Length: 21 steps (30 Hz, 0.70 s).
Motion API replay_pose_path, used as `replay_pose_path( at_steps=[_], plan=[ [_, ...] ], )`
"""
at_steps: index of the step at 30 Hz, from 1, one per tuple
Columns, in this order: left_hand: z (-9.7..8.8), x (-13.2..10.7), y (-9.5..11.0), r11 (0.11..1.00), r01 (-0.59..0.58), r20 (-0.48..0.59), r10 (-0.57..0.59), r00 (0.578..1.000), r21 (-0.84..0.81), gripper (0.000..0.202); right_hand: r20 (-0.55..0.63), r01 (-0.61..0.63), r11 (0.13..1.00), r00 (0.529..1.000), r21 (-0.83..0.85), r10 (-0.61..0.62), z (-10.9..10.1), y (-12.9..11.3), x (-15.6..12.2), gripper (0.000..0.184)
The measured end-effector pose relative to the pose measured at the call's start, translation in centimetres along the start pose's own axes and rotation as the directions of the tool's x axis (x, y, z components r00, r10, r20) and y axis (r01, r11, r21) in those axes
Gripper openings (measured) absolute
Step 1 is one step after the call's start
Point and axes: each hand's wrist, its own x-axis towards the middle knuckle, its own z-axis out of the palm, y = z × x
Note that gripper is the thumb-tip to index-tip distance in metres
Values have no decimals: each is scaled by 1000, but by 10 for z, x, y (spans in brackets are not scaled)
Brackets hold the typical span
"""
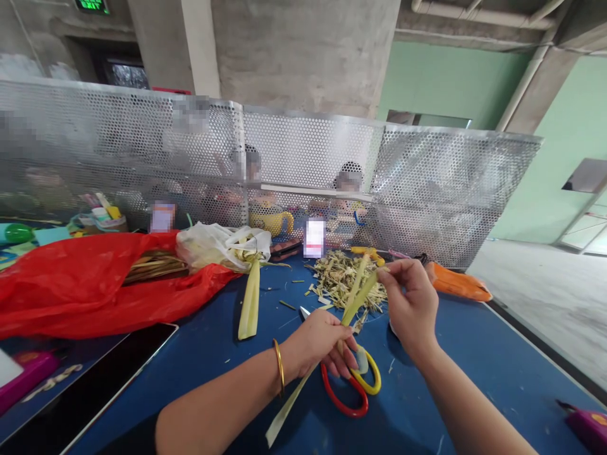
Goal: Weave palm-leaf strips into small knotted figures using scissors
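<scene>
My left hand (325, 341), with a gold bangle at the wrist, is closed around pale green leaf strips (361, 298). A long tail of strip hangs out below it toward the front of the table. The fingers of my right hand (411, 304) pinch the upper end of one strip, up and to the right of my left hand. Beneath my left hand lie scissors (345, 409) with one red and one yellow handle loop; their blade tip shows beyond the wrist. A heap of chopped dry leaf bits (334, 278) lies behind the hands.
A folded leaf piece (250, 306), red plastic bag (85, 284) and white bag (218, 246) lie left. A dark tablet-like slab (95, 398) is front left. An orange packet (458, 282) lies right. A perforated metal screen (303, 151) closes the back, with people behind it.
</scene>
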Motion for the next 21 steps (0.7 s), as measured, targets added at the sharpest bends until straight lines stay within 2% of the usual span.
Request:
replay_pose_path(
  at_steps=[4, 6, 9, 11, 13, 16, 19, 21],
  plan=[
    [-5, 0, 2, 1000, -5, 15, 6, 1000, -18, 27, 152, -88, 976, 987, 201, 57, 4, -4, -3, 12],
    [-6, 0, 1, 999, -18, 14, 18, 1000, -32, 27, 265, -137, 965, 961, 222, 75, 5, -5, -3, 20],
    [-7, 0, 1, 996, -32, 16, 34, 999, -79, 29, 483, -159, 982, 871, 107, 88, 7, -3, -1, 15],
    [-9, 0, 4, 988, -32, 35, 37, 999, -151, 24, 565, -172, 984, 817, 44, 117, 8, 1, 0, 15],
    [-14, -1, 8, 967, -23, 82, 45, 996, -255, 21, 584, -236, 970, 796, 59, 159, 8, 5, 1, 21],
    [-20, -2, 12, 921, 1, 154, 64, 986, -391, 28, 554, -350, 927, 802, 136, 222, 7, 6, 3, 22],
    [-22, 0, 13, 908, 8, 126, 49, 991, -419, 40, 588, -392, 899, 780, 195, 214, 6, 3, 2, 19],
    [-22, 1, 11, 905, 3, 77, 33, 996, -426, 38, 629, -391, 898, 754, 201, 188, 7, 2, -1, 18]
  ],
)
